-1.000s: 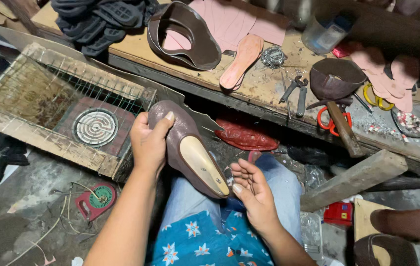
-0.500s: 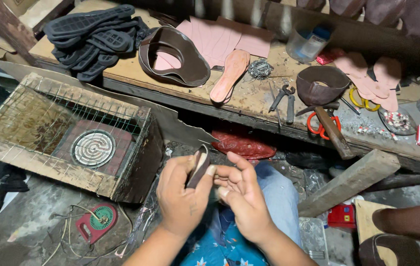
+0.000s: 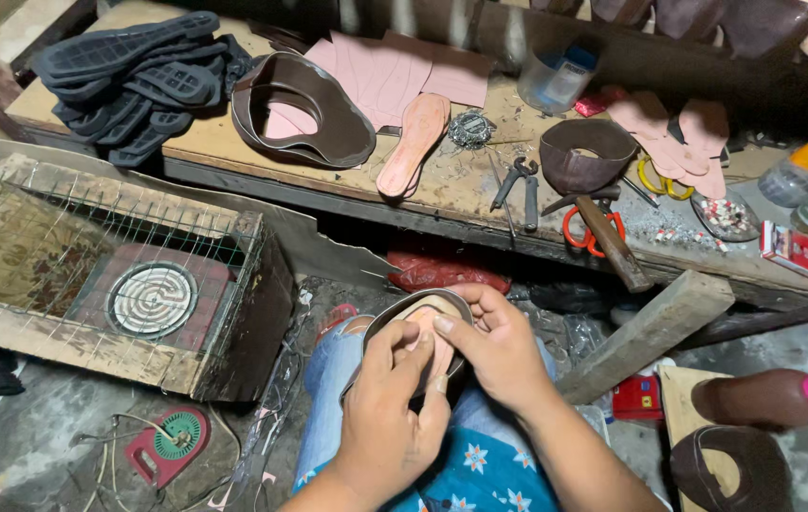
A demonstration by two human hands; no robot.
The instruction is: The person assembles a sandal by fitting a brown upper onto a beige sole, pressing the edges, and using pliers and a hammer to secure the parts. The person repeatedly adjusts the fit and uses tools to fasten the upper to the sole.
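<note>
both hands clench one brown shoe upper (image 3: 420,327) over the lap: left hand (image 3: 387,410) cradles it from beneath, right hand (image 3: 497,353) presses its insole flat; desk (image 3: 233,142) beyond.

Head view. Both forearms bare to the frame edge; no sleeves, watch, bracelet or rings visible. Left hand (image 3: 387,417): no glove, fingernails short. Right hand (image 3: 499,353): no glove, thumbnail short and plain. Legs in faded light-blue denim jeans (image 3: 333,365), cloth creased at the knee. Lower torso covered by a bright blue fabric garment (image 3: 494,474) printed with small white flowers with orange centres.
</note>
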